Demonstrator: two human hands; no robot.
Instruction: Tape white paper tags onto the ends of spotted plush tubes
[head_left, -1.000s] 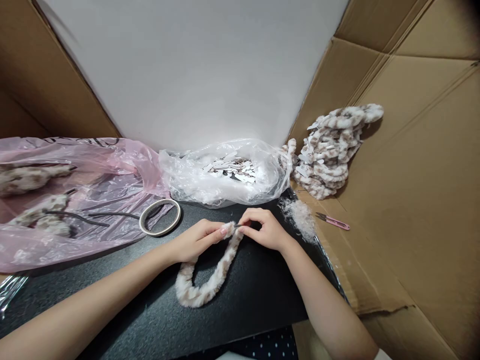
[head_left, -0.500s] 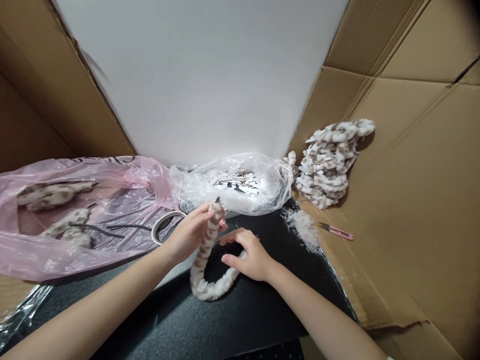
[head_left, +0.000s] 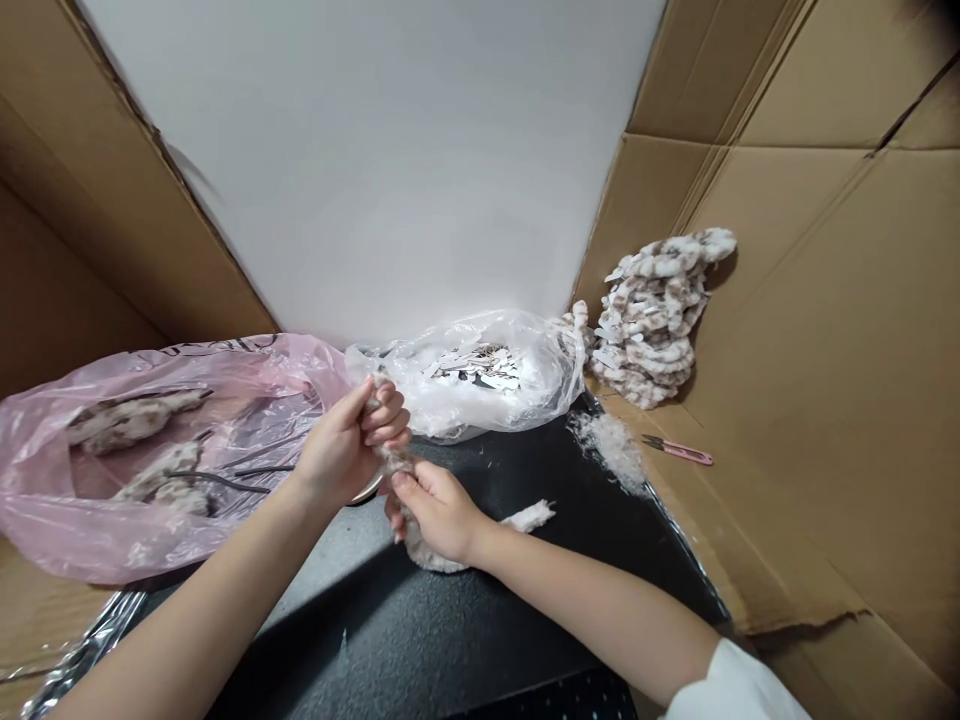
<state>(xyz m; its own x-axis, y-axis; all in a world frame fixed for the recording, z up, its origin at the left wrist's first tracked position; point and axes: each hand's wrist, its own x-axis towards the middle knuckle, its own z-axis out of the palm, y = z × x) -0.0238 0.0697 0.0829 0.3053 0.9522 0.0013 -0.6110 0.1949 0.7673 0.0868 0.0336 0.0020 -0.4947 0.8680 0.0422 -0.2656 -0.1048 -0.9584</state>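
Note:
A fluffy white and brown strip (head_left: pixel 536 516) curves over the black table, its free end lying to the right behind my right wrist. My left hand (head_left: pixel 349 440) is closed around its upper end, near the pink bag. Just below, my right hand (head_left: pixel 435 508) pinches the same strip, thumb on top. The strip's middle hangs under my right hand and is partly covered by it. A white tape roll (head_left: pixel 369 490) is mostly hidden behind my hands.
At the left, a pink plastic bag (head_left: pixel 60 420) holds furry pieces and dark rods. A clear bag (head_left: pixel 555 385) holds white tags. On the right are a furry pile (head_left: pixel 652 320), loose fluff (head_left: pixel 611 452) and pink snips (head_left: pixel 686 453) on cardboard. Cardboard walls stand at both sides.
My left hand has moved left and tightened around the strip's upper end. My right hand went from open to gripping the strip just below it. The view has shifted slightly.

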